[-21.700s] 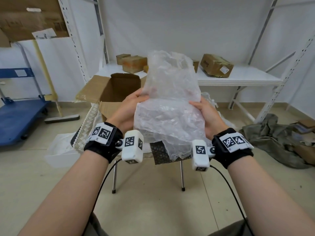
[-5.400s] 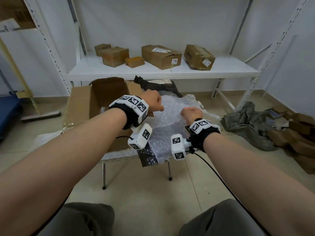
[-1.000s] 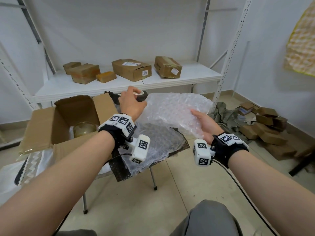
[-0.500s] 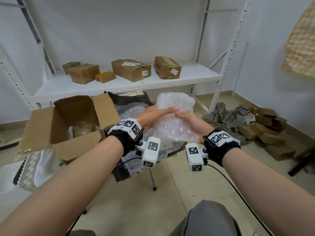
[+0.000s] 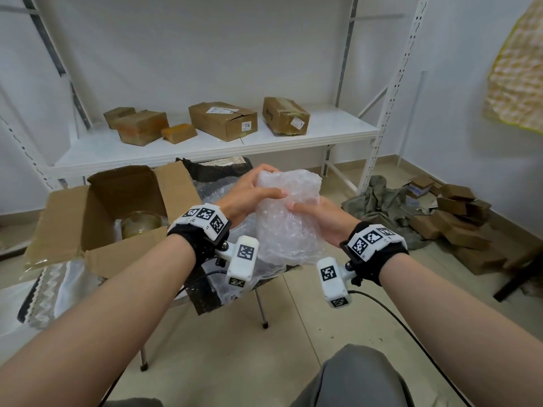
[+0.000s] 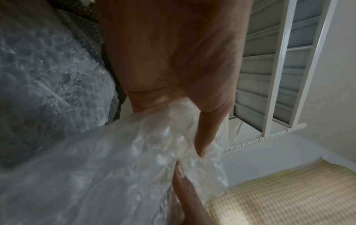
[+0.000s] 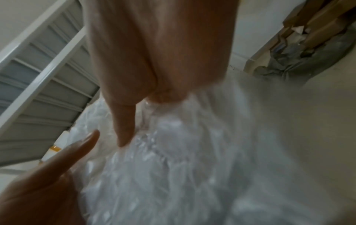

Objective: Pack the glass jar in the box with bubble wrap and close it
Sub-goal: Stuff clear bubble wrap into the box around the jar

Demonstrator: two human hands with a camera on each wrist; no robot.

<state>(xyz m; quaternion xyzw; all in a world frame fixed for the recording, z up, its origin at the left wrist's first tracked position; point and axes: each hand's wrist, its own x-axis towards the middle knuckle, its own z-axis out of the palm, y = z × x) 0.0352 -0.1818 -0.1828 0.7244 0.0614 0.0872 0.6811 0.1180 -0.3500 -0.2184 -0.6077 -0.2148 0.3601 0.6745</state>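
Note:
I hold a folded wad of clear bubble wrap upright in front of me. My left hand grips its left side with the thumb across the front, and my right hand grips its right side from below. In the left wrist view the left thumb presses into the bubble wrap. The right wrist view shows the same bubble wrap under the right thumb. To the left stands the open cardboard box with the glass jar inside, its flaps up.
A second sheet of bubble wrap lies on the small dark table beside the box. A white shelf with several closed cartons runs behind. Flattened cartons and a grey cloth lie on the floor at right.
The spread sheet of bubble wrap has been folded together into a compact upright wad. Both hands have come close together around it and drawn it slightly nearer.

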